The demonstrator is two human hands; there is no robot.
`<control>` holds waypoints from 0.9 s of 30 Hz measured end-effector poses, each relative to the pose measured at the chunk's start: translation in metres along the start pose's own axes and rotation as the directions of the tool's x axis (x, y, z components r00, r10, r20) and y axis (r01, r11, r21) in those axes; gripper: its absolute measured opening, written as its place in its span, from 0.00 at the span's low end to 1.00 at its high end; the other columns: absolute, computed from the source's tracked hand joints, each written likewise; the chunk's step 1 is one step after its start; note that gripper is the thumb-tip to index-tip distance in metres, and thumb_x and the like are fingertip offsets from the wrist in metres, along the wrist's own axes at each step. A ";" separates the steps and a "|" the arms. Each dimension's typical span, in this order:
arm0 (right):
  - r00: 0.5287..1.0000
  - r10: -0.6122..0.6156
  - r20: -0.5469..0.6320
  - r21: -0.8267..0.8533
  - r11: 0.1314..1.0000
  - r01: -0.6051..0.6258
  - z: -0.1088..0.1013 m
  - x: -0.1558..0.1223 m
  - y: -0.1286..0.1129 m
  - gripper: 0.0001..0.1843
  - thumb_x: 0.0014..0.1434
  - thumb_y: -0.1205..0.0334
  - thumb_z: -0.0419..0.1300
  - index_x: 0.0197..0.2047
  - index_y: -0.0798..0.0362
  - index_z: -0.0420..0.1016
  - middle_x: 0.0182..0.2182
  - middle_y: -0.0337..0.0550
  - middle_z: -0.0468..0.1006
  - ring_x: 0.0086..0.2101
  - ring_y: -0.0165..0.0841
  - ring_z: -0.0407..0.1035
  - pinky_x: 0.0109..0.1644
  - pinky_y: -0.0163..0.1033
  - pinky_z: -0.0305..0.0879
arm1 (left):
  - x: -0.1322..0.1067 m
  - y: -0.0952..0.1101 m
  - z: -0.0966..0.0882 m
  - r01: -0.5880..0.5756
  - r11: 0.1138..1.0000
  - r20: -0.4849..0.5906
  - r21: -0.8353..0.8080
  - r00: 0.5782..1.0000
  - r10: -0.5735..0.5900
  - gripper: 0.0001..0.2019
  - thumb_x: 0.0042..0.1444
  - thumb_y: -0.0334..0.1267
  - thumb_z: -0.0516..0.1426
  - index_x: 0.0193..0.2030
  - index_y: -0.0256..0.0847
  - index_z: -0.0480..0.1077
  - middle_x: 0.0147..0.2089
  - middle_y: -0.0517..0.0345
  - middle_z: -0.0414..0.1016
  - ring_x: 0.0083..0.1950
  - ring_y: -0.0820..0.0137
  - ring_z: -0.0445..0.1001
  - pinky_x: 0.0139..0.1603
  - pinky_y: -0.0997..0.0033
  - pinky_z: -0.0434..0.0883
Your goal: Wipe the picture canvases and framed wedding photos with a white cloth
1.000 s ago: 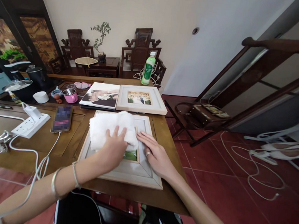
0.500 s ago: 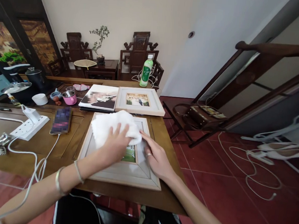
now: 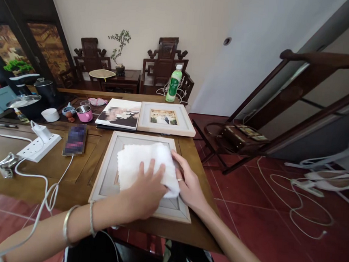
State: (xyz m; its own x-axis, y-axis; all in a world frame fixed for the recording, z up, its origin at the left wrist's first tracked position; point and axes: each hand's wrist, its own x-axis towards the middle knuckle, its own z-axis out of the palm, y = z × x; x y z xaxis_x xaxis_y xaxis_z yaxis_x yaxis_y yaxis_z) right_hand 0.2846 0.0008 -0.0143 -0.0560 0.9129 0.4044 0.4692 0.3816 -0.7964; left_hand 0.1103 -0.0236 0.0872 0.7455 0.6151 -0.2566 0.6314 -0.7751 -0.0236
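Note:
A white cloth [image 3: 135, 162] lies over the middle of a pale picture frame [image 3: 103, 173], covering its picture. My left hand [image 3: 146, 189] presses on the cloth with its fingers spread, and the thumb side sits at the cloth's lower right fold. On the frame's right border rests my right hand [image 3: 189, 185], fingers stretched out along the edge beside the cloth. Part of that hand's grip on the border is hidden.
Behind the frame lie a photo album [image 3: 119, 114] and a second framed photo [image 3: 175, 123]. A green bottle [image 3: 174, 84] stands at the back edge. To the left are a phone [image 3: 75, 139], a power strip [image 3: 40, 147] with cables, and a pink cup [image 3: 85, 114].
My left hand and the cloth have slid down and right over the frame, hiding the picture. My right hand stays on the right border. The camera view has shifted slightly.

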 end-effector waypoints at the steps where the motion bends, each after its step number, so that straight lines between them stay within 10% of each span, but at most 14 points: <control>1: 1.000 0.002 0.002 -0.004 1.000 -0.002 0.000 0.000 0.000 0.28 0.61 0.67 0.48 0.64 0.48 0.58 0.64 0.49 0.63 0.63 0.40 0.57 0.67 0.56 0.52 | -0.007 0.004 0.000 -0.031 1.000 0.025 -0.001 0.999 0.031 0.18 0.58 0.34 0.55 0.55 0.39 0.71 0.71 0.37 0.50 0.70 0.36 0.46 0.62 0.32 0.55; 8: 0.999 -0.039 0.019 0.008 0.999 0.039 0.001 0.002 -0.001 0.25 0.59 0.69 0.49 0.60 0.48 0.64 0.63 0.49 0.64 0.63 0.41 0.57 0.66 0.54 0.55 | -0.017 0.013 0.022 -0.006 0.999 -0.101 0.046 0.995 0.011 0.15 0.61 0.37 0.53 0.53 0.42 0.73 0.72 0.42 0.49 0.70 0.37 0.45 0.62 0.30 0.55; 17: 0.998 -0.050 0.024 0.021 0.999 0.049 0.004 0.002 0.001 0.31 0.55 0.72 0.51 0.62 0.49 0.61 0.63 0.50 0.64 0.63 0.40 0.57 0.66 0.53 0.53 | 0.054 -0.037 0.012 0.282 0.953 -0.209 0.107 0.944 -0.256 0.17 0.61 0.31 0.53 0.55 0.38 0.73 0.71 0.38 0.51 0.70 0.39 0.46 0.63 0.30 0.52; 27: 0.998 -0.065 0.006 -0.074 0.995 0.065 0.000 0.004 -0.010 0.28 0.49 0.77 0.50 0.52 0.50 0.71 0.60 0.49 0.67 0.60 0.39 0.62 0.62 0.50 0.60 | 0.075 -0.073 0.024 0.205 0.958 -0.354 0.200 0.927 -0.125 0.15 0.61 0.27 0.51 0.50 0.37 0.75 0.72 0.43 0.50 0.71 0.46 0.48 0.66 0.42 0.55</control>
State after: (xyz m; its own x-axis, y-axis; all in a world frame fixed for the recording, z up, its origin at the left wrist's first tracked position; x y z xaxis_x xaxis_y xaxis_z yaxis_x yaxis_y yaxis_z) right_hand 0.2798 0.0008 -0.0051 -0.0920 0.8870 0.4524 0.5288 0.4285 -0.7326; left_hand 0.1148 0.0761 0.0467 0.6879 0.7179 0.1072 0.7153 -0.6453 -0.2682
